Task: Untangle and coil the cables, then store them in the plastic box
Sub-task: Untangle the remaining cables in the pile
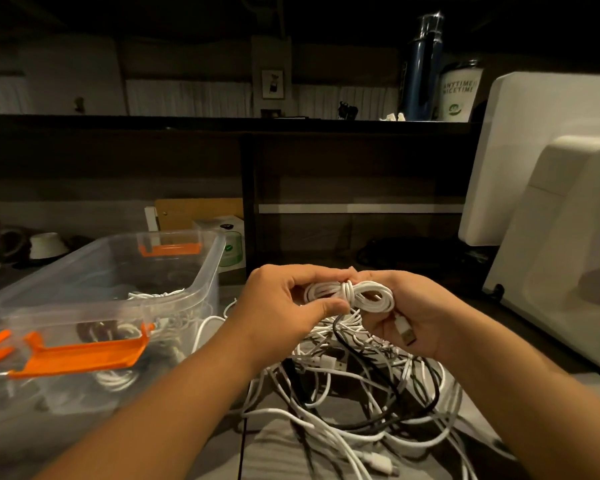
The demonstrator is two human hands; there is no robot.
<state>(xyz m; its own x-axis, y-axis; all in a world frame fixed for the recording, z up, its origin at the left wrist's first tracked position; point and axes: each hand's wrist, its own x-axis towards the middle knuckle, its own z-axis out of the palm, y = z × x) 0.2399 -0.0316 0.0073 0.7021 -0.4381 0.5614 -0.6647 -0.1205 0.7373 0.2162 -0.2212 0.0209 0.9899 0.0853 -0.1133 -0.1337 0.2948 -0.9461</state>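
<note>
At centre frame, I see both hands closed on one bundle. Left hand point(284, 303): fingers curled over the top of the coiled white cable point(364, 294), thumb pressed in at its left end. Right hand point(409, 320): fingers wrapped round the coil's right end, palm turned toward the camera.

Coil: white round cord, several loops gathered into a narrow oval, a few turns cinched crosswise round the middle. Long axis runs left to right across the frame, roughly level. It is held off the table, just above the heap. Its free end carries a USB plug point(406, 333), pale body with a metal tip, lying across the right palm; the tip points toward the lower right of the frame.

Below the hands: tangled cables point(329, 362), mostly white, one black cable point(336, 332) threaded through, spread over the grey table point(278, 441) to the bottom edge.

Left of frame: clear plastic box point(205, 268), open-topped, orange latches point(84, 355) at its near and far ends. White coils point(116, 379) lie inside, seen through the wall.

Right of frame: large white device point(551, 161), standing near the heap. Upper right: blue bottle point(421, 71) and white cup point(459, 95), side by side on a dark shelf point(187, 121).
</note>
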